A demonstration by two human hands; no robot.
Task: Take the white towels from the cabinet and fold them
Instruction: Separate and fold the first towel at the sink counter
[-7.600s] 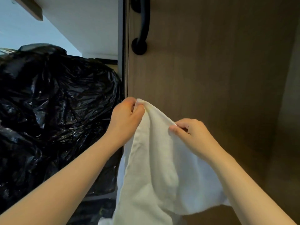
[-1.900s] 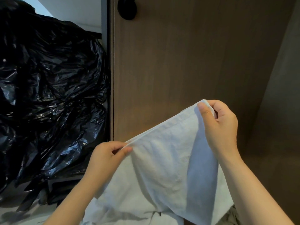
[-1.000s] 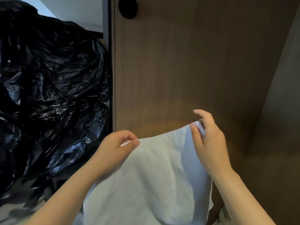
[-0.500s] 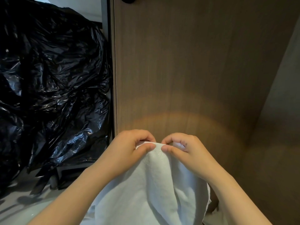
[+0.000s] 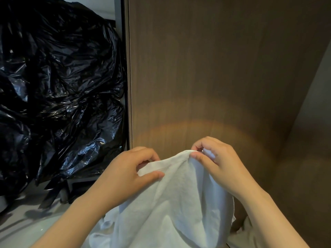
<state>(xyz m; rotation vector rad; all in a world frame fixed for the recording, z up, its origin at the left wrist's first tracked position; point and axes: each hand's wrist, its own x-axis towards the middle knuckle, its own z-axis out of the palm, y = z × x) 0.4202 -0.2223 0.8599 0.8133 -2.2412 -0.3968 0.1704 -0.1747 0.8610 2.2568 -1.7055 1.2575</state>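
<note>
Door [image 5: 215, 68]; towel [image 5: 172, 203] in left-hand [image 5: 125, 170], right-hand [image 5: 218, 163] pinch

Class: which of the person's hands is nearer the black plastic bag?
Left. The left hand pinches the white towel just right of the black plastic bag; the right hand pinches it farther right.

Two seconds ago you held the white towel [image 5: 172, 203] stretched wide in front of the wooden door [image 5: 206, 68]. Your right hand [image 5: 215, 161] was high up the door and your left hand [image 5: 129, 169] was low, near the door's left edge. Then you brought both hands together in front of the lower part of the door. Now they have moved a little apart again. Your right hand pinches the top of the towel, a bit higher on the door than your left hand, which grips the edge beside it. The towel now hangs in a narrower bunch.
</note>
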